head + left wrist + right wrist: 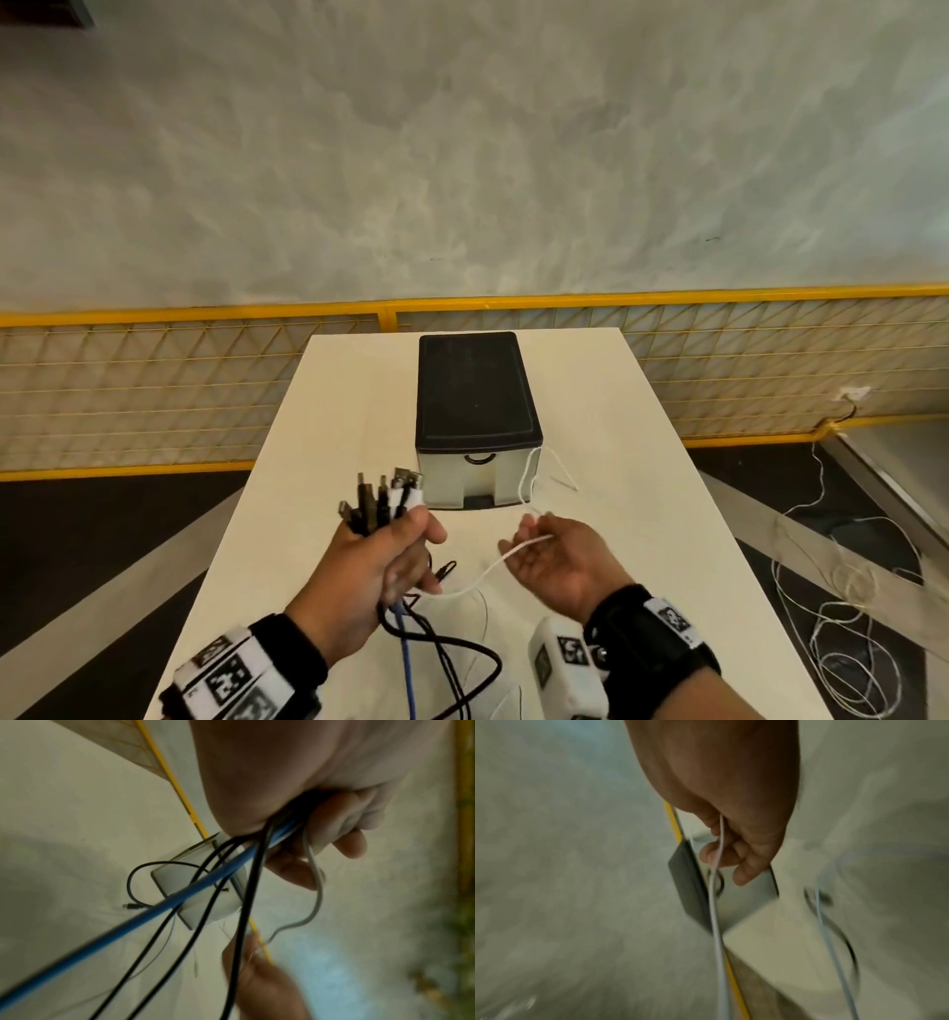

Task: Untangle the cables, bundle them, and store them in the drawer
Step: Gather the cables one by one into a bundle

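Over by the wall, the white table (328,462) carries a small drawer unit (477,411) with a black top, its drawer pushed in, standing near the table's middle. Nearer the person, the left hand (375,565) is fisted around a bunch of cables (382,501), black ones, a blue one and a white one, plugs poking up above the fist and the loose lengths trailing onto the table. Smallest of all, the white cable (480,573) runs across to the right hand (560,560), which lies palm up with fingers loosely curled about it, in front of the drawer unit.
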Motion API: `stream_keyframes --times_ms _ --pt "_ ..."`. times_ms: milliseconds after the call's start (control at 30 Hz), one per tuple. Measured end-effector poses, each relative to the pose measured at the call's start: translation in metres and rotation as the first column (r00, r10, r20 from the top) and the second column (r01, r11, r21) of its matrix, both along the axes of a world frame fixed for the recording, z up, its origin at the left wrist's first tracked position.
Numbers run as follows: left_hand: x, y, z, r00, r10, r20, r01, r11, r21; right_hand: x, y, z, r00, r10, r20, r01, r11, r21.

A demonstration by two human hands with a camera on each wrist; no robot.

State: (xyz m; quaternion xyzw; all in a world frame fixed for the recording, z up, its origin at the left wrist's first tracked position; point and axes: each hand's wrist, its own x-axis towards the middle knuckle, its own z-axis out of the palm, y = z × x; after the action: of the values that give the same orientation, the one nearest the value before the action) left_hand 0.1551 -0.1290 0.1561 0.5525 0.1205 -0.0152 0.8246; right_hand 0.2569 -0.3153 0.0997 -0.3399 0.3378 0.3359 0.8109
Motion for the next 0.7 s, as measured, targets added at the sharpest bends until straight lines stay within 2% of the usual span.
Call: stream_keyframes --times_ms 100,167,233,300,333,400,500,600,700 --pt "-0.007 0.022 0.005 0.999 -0.016 -0.048 0.010 0.993 -0.115 0.010 -0.021 -0.007 0.996 -0.087 0.000 0.087 0.996 -0.003" --pt "-0.009 0.038 0.003 0.979 -0.099 -0.180 0.080 0.991 -0.111 0.013 -0.028 -0.008 0.995 -0.100 0.021 0.100 0.995 0.006" --pt "-0.008 0.048 -0.001 0.914 -0.197 -0.356 0.233 0.971 0.060 0.012 -0.027 -0.005 0.996 -0.083 0.038 0.082 0.997 0.008" --pt "-0.002 0.047 -0.007 0.874 -0.184 -0.449 0.367 0.857 0.363 0.008 -0.020 -0.003 0.997 -0.042 0.065 0.044 0.999 -0.026" --pt "0.003 0.042 -0.012 0.889 -0.150 -0.432 0.368 0.796 0.481 0.005 -0.015 -0.002 0.997 -0.013 0.082 0.017 0.999 -0.050" --pt "0.016 0.022 -0.018 0.940 -0.078 -0.333 0.269 0.770 0.579 -0.003 -0.004 0.000 0.993 0.052 0.110 -0.044 0.997 -0.070" --pt "0.036 -0.018 -0.024 0.974 -0.060 -0.219 0.179 0.797 0.576 -0.013 0.011 0.005 0.975 0.134 0.178 -0.127 0.991 -0.050" --pt "0.046 -0.042 -0.035 0.979 -0.109 -0.174 0.191 0.800 0.569 -0.018 0.019 0.014 0.950 0.180 0.256 -0.196 0.980 0.039" --pt "0.048 -0.047 -0.039 0.981 -0.121 -0.153 0.189 0.794 0.578 -0.019 0.020 0.019 0.939 0.202 0.279 -0.227 0.972 0.057"
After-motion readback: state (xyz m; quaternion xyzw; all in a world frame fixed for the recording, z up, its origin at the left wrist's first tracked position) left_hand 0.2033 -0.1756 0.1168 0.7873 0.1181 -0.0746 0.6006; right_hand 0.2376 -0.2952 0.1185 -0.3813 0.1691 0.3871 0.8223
